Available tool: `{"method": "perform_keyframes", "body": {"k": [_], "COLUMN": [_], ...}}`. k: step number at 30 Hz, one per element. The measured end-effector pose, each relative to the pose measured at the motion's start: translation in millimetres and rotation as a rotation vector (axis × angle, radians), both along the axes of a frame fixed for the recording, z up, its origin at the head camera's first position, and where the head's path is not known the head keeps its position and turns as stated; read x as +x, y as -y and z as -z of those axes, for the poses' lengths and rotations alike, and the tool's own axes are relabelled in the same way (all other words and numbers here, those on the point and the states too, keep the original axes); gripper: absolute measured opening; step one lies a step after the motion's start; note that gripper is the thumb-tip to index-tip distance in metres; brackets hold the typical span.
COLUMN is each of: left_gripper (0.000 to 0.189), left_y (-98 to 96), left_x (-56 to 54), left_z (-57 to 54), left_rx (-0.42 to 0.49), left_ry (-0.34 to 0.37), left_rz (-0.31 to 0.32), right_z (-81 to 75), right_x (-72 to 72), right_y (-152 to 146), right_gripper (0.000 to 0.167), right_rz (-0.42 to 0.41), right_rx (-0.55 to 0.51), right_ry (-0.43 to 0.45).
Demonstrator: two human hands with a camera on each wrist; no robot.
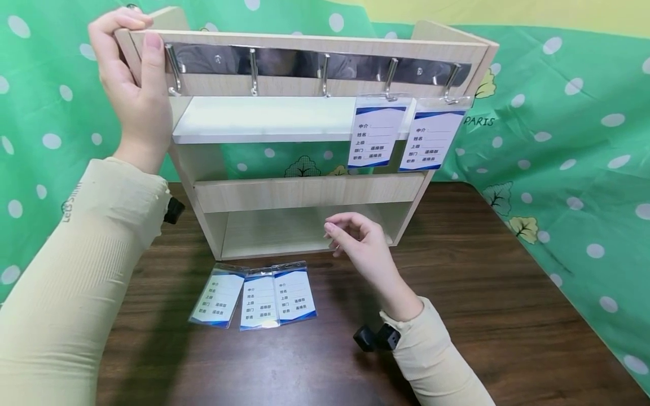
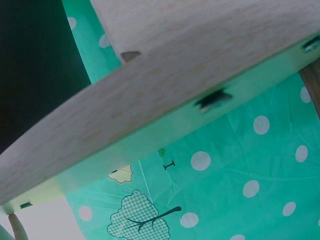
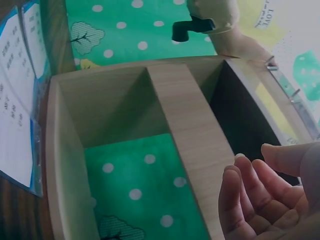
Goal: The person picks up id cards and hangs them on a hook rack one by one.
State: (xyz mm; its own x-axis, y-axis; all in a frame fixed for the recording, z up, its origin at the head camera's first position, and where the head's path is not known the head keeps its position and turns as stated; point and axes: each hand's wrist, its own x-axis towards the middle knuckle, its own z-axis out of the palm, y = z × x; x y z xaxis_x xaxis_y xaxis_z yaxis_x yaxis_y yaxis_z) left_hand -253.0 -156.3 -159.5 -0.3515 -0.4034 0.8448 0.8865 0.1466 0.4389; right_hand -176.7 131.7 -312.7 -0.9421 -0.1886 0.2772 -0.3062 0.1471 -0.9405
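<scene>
My left hand [image 1: 137, 90] grips the upper left corner of a pale wooden shelf unit [image 1: 310, 192], its thumb on the front face beside the hooks. A metal strip with several hooks [image 1: 325, 76] runs along the top board. From the two rightmost hooks hang two clear-sleeved name badges, one badge [image 1: 377, 132] beside another badge [image 1: 431, 138]. My right hand [image 1: 363, 242] hovers before the lower compartment with loosely bent fingers and nothing between them. In the right wrist view, the fingers [image 3: 255, 195] are also bare. The left wrist view shows the unit's side panel [image 2: 150, 100] but no hand.
Three more badges lie on the dark wooden table [image 1: 508, 316] in front of the unit: one badge [image 1: 218, 299] slightly apart, and a middle badge [image 1: 258, 299] touching a right badge [image 1: 294, 296]. A green dotted cloth [image 1: 574, 141] hangs behind and at the right.
</scene>
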Motion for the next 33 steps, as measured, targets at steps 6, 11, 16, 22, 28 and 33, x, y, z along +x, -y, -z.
{"method": "perform_keyframes", "body": {"k": [6, 11, 16, 22, 28, 33], "left_gripper": [0.013, 0.013, 0.013, 0.013, 0.013, 0.013], "left_y": [0.8, 1.4, 1.1, 1.2, 1.4, 3.0], "left_x": [0.0, 1.0, 0.8, -1.1, -1.5, -4.5], "left_z": [-0.4, -0.4, -0.7, -0.3, 0.5, 1.5], "left_rx": [-0.005, 0.001, -0.003, -0.010, -0.011, -0.013], "left_ry": [0.006, 0.011, 0.017, 0.022, 0.018, 0.007], "left_rz": [-0.029, -0.031, -0.031, -0.035, -0.044, -0.055], "right_z": [10.6, 23.2, 31.4, 38.1, 45.8, 52.5], "right_x": [-4.3, -9.7, -12.5, -14.8, -18.7, -20.5], "right_y": [4.6, 8.4, 9.9, 10.6, 11.7, 14.5], "right_gripper": [0.020, 0.022, 0.023, 0.024, 0.024, 0.026], "right_rz": [-0.032, -0.068, -0.087, -0.105, -0.105, -0.102], "right_rx": [0.041, 0.106, 0.152, 0.174, 0.186, 0.200], "right_ry": [0.046, 0.090, 0.117, 0.143, 0.168, 0.203]}}
